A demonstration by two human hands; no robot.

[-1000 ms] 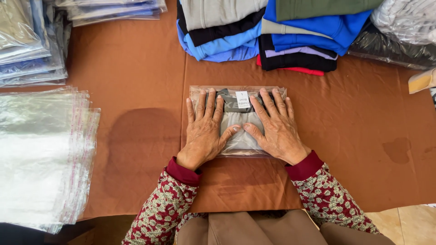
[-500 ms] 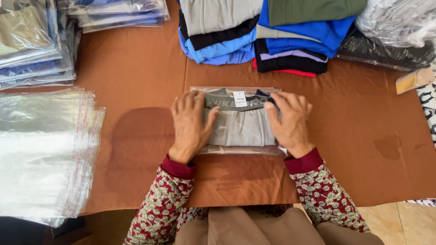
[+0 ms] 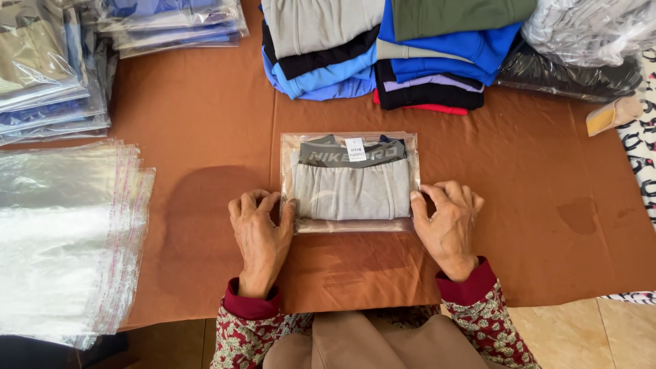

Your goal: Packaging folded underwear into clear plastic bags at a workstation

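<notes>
Both hands had slid off the top of the packet and out to its sides since the earlier frames, and that was where we found them. Left hand (image 3: 258,232) sat at the near left corner, fingers curled, thumb tip pressed against the edge of the clear plastic bag holding a folded grey garment with a dark waistband (image 3: 350,183). Right hand (image 3: 447,222) mirrored it at the near right corner, fingertips touching the bag's edge. Neither hand closed around anything; both were loosely bent and bracing the packet from either side, seemingly to square it up and keep it flat. The packet lay in the middle of the brown cloth-covered table (image 3: 205,137), just beyond the person's dark red cuffs, its white label facing up near the far edge.

Further out, on the near left, a thick stack of empty clear plastic bags (image 3: 65,239) waited within reach of the left hand. At the far left lay piles of already bagged garments (image 3: 48,68), sealed in the same clear sleeves. Straight ahead at the far edge sat a pile of unbagged folded clothes in grey, black, blue and green (image 3: 389,48). On the far right were crumpled plastic-wrapped bundles, dark and pale (image 3: 581,48), contents impossible to make out.
</notes>
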